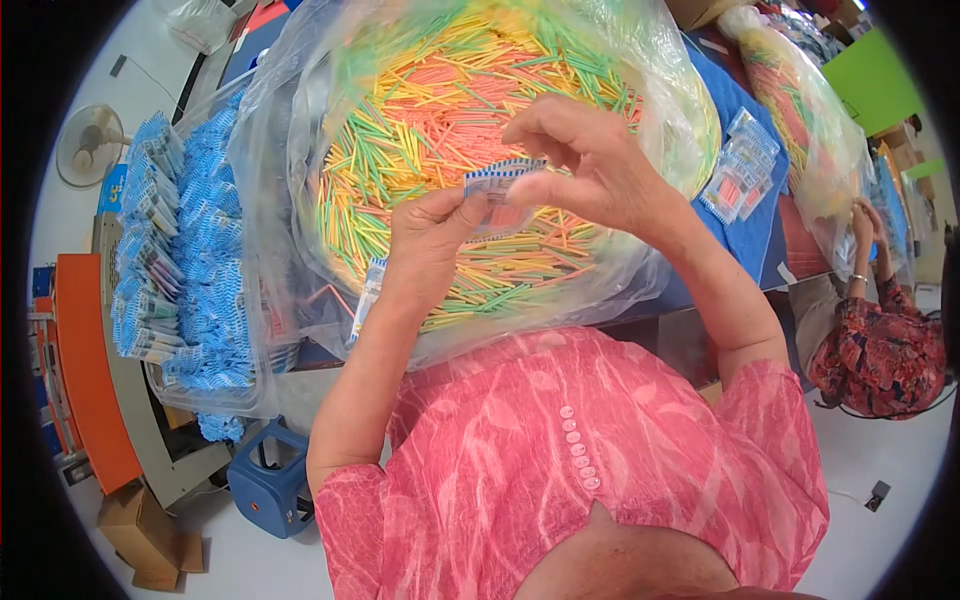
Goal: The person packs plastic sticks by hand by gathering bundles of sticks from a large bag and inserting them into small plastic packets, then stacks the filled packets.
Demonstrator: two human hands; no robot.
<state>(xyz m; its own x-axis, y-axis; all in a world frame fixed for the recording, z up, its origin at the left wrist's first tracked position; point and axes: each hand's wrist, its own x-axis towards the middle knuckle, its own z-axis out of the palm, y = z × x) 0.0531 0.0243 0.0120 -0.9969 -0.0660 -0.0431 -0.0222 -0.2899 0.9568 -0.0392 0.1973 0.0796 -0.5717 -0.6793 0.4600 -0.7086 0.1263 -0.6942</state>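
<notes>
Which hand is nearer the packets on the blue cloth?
Right. The right hand is left of those packets; the left hand, holding another packet, is farther left.

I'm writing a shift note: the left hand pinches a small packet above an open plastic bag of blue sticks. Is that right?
Not quite: the sticks are pink, yellow and green, not blue, as the head view shows. The left hand does pinch a small packet above the open plastic bag.

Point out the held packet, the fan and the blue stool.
Held packet (499, 214), head view: middle of its film.
Fan (90, 133), head view: middle of its grille.
Blue stool (262, 498), head view: solid body.
</notes>
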